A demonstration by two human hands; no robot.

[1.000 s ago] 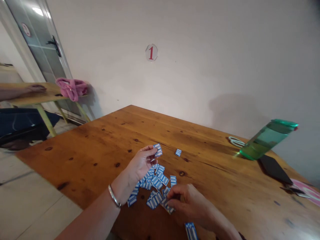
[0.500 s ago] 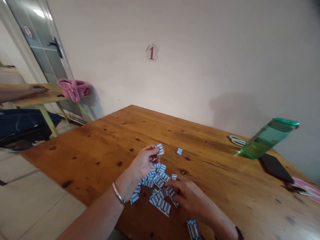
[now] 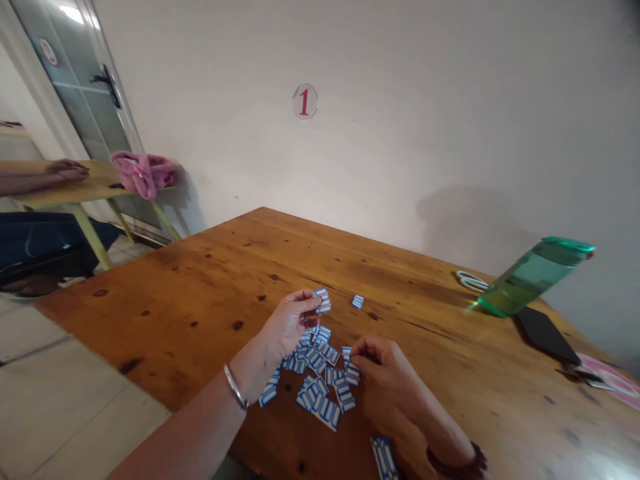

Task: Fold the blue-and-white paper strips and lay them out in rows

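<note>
My left hand (image 3: pixel 287 325) is raised over the table, with a few small blue-and-white label cards (image 3: pixel 323 302) pinched between thumb and fingers. Just below it lies a loose heap of similar label cards (image 3: pixel 317 360), partly hidden by that hand. At the heap's right edge, the thumb and forefinger of my right hand (image 3: pixel 389 367) are closed on another label card (image 3: pixel 352 373). Beyond the heap lies a separate small label stack (image 3: pixel 357 302). Nearer to me, some more label cards (image 3: pixel 384 458) lie beside my right forearm.
The wooden table (image 3: pixel 210 293) meets the wall. On its right side are a green bottle (image 3: pixel 535 277), a white coiled cable (image 3: pixel 471 281), a black phone-like slab (image 3: pixel 547 335) and a pink-and-white item (image 3: pixel 613 380). Another person's hands (image 3: pixel 67 171) rest on a table near a pink cloth (image 3: pixel 144 173).
My right hand has shifted up from over the heap and now pinches a label card at its right edge. My left hand keeps its label cards nearly still. The view has moved slightly.
</note>
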